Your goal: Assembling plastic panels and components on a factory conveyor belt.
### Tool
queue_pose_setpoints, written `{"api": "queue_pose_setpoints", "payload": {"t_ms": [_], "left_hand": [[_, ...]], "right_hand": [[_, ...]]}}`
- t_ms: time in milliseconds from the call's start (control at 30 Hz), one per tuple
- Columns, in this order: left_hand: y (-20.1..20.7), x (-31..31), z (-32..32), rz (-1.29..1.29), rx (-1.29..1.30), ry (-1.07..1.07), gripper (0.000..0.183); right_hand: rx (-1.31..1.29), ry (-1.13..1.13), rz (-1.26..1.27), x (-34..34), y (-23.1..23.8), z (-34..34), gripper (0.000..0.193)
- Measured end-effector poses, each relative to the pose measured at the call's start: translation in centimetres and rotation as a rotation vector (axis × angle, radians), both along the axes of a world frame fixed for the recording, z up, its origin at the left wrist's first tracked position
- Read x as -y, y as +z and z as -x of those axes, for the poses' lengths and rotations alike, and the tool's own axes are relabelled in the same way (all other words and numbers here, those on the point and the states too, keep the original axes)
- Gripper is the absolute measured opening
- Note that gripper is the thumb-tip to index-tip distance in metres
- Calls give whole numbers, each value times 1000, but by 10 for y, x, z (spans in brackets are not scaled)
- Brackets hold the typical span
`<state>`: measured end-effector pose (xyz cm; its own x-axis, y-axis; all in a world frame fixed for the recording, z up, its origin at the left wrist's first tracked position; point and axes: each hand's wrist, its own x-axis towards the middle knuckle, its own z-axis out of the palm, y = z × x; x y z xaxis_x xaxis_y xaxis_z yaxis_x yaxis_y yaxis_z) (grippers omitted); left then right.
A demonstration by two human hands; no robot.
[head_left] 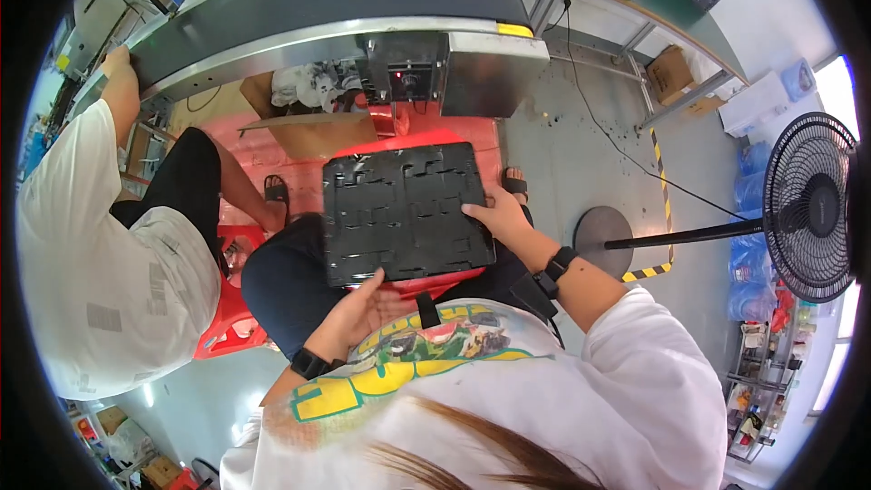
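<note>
Gripping a black tray [408, 218] over the lap, right hand [499, 220] on its edge, left hand [365, 310] loosely open.

The right thumb presses on top of the tray's right side, the other fingers mostly hidden; the left fingers spread, slightly bent, just below its near edge, the thumb at the rim. Between them, the tray is roughly rectangular, glossy plastic with stepped, blocky relief; whether anything lies inside, I cannot tell. Bright red material [419, 139] shows past its far edge, away from the fingers. Beyond that, a cardboard box [318, 140], flap out, holds crumpled whitish plastic [313, 86]. Farthest from the fingers runs a conveyor [318, 14] with smooth dark belt; right of the right fingers stands a round-caged fan [817, 204].
</note>
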<state>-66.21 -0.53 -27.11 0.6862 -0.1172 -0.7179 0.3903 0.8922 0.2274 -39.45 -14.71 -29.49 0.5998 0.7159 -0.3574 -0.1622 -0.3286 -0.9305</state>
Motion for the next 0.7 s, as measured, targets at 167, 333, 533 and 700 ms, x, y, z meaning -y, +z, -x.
{"api": "queue_pose_setpoints", "payload": {"t_ms": [167,333,533,700], "left_hand": [[20,-25,-17,-876,-191,-31,29],[-47,-65,-24,-1756,-254,-12,28],[-56,-70,-20,-1839,-259,-44,42],[-83,-71,2,-1676,-301,14,49]], "right_hand": [[334,-27,277,7,-39,-17,56],[296,98,538,-12,0,-28,60],[178,498,712,-12,18,-79,59],[706,396,700,21,130,-208,51]]}}
